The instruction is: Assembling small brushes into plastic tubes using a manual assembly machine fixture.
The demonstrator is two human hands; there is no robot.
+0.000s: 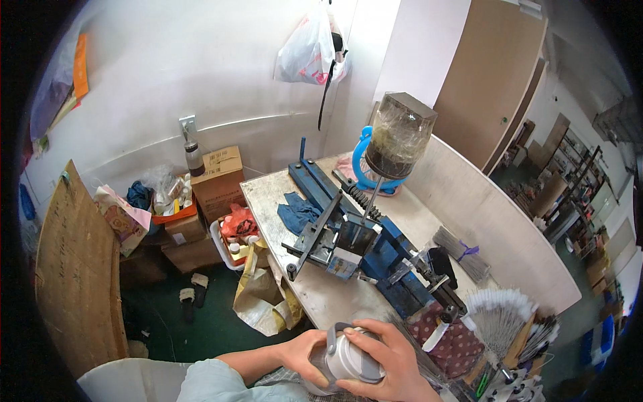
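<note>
Low in front of me, near the front edge of the workbench, I hold a pale grey water bottle (346,356) with a darker grey loop handle on its lid. My left hand (299,356) is wrapped round its side, thumb toward the bottom of the picture. My right hand (395,358) grips the lid from the other side, its fingers over the top. The lower part of the bottle is mostly hidden by my hands. Beyond it stands a blue metal bench machine (395,258) with a long lever arm (316,234).
A plastic-wrapped motor (400,134) rises above the workbench (308,281). A blue cloth (298,213) lies beside the machine. Bundles of thin wire brushes (499,318) fan out at right, near a dotted dark red cloth (452,345). Boxes (221,177) and slippers (193,291) are at left.
</note>
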